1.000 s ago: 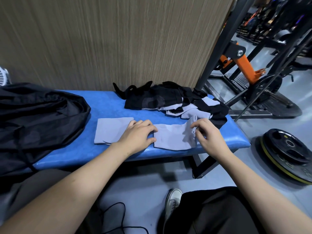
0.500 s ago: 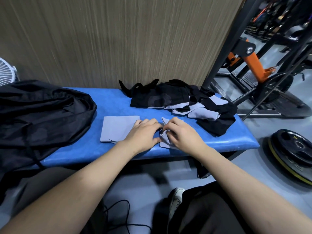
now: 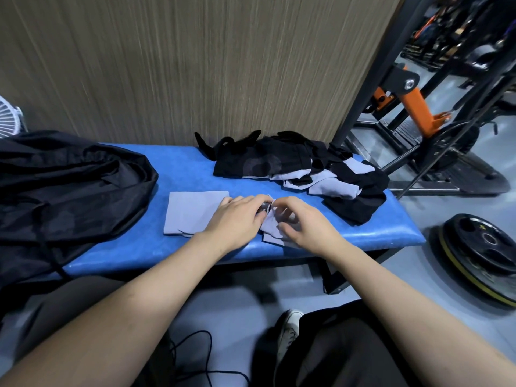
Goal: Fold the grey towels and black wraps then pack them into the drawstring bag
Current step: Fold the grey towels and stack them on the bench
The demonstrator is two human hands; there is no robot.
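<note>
Seen from above, a person's two bare forearms reach onto a blue padded bench (image 3: 173, 174) set against a wood-grain wall (image 3: 195, 65). Near the bench's front edge, the left hand (image 3: 237, 219) and right hand (image 3: 304, 224) meet over a small grey towel (image 3: 269, 227). Both hands have fingers curled, pinching its bunched cloth; the hands hide most of it, so its shape is hard to make out. Just left of it, partly under the left hand, a folded grey towel (image 3: 192, 210) lies flat. Toward the bench's back right corner sits a tangled pile of black wraps (image 3: 262, 160) mixed with more grey towels (image 3: 332, 187); separate pieces cannot be counted. The black drawstring bag (image 3: 67, 185) slumps over the bench's left end, cut off by the frame. Weight plates (image 3: 480, 250) lie on the floor to the right.
</note>
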